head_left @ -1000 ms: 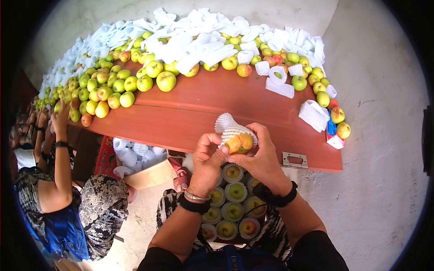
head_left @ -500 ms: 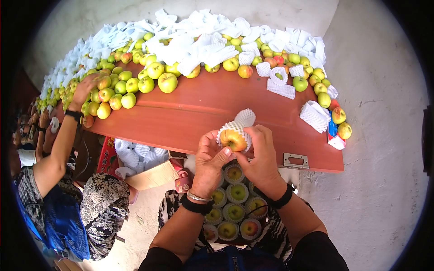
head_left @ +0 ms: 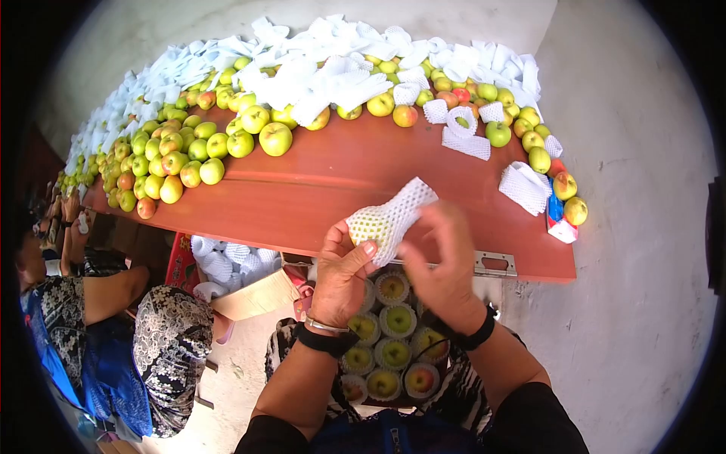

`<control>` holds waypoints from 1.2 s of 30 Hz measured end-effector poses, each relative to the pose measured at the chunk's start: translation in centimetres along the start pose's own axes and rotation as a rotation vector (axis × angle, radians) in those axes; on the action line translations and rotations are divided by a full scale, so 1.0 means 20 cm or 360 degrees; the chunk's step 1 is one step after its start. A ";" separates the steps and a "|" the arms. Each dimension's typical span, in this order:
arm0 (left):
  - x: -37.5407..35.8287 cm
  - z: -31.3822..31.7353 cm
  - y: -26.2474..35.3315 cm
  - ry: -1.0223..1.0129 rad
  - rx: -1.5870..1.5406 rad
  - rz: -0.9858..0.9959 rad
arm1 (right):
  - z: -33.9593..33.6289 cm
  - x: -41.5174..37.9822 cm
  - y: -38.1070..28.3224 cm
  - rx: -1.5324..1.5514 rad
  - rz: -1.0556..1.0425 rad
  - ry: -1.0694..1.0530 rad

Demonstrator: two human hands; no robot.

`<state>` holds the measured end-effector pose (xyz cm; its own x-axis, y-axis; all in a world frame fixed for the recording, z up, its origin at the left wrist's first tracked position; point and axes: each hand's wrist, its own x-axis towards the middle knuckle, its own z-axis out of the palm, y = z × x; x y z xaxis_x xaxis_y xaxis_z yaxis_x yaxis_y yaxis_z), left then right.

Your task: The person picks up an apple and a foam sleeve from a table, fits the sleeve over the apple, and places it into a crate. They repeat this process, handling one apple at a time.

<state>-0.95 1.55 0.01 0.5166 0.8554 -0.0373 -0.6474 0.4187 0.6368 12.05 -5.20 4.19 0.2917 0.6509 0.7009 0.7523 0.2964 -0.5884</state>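
— Apple [head_left: 369,225] in the white foam net sleeve [head_left: 393,214]: where does it sit?
— In the left hand [head_left: 340,276], fingers closed round its lower side, thumb on the mesh.

— And the right hand [head_left: 442,261]?
— Blurred, just right of the sleeve. Fingers seem to touch the net's loose end; I cannot tell whether they grip it.

— Below the hands?
— Wrapped apples in a box [head_left: 389,352] on the lap.

— Beyond them?
— A red-brown board [head_left: 333,181], piled with loose apples [head_left: 181,151] and spare sleeves [head_left: 325,68]. Another person's sleeve [head_left: 91,356] is far left.
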 end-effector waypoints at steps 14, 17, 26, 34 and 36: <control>-0.01 0.00 -0.01 -0.0046 0.0160 -0.0237 | -0.09 0.05 0.18 0.0951 0.0523 -0.0254; -0.01 0.00 -0.02 -0.0036 0.0128 -0.0194 | -0.12 0.08 0.18 0.0945 0.0709 -0.0403; -0.02 0.04 -0.02 -0.0164 0.0219 -0.0165 | -0.08 0.06 0.16 0.0873 0.0900 -0.0421; -0.01 0.02 -0.07 -0.0020 0.0331 -0.0214 | -0.01 0.02 0.09 -0.0127 0.0034 -0.0303; -0.01 0.02 -0.06 0.0040 0.0358 -0.0170 | 0.02 0.01 0.08 -0.0063 -0.0076 -0.0334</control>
<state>0.05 0.69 -0.44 0.5593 0.8186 -0.1309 -0.4475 0.4310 0.7836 13.02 -4.36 3.31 0.1287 0.7692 0.6260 0.7861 0.3057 -0.5372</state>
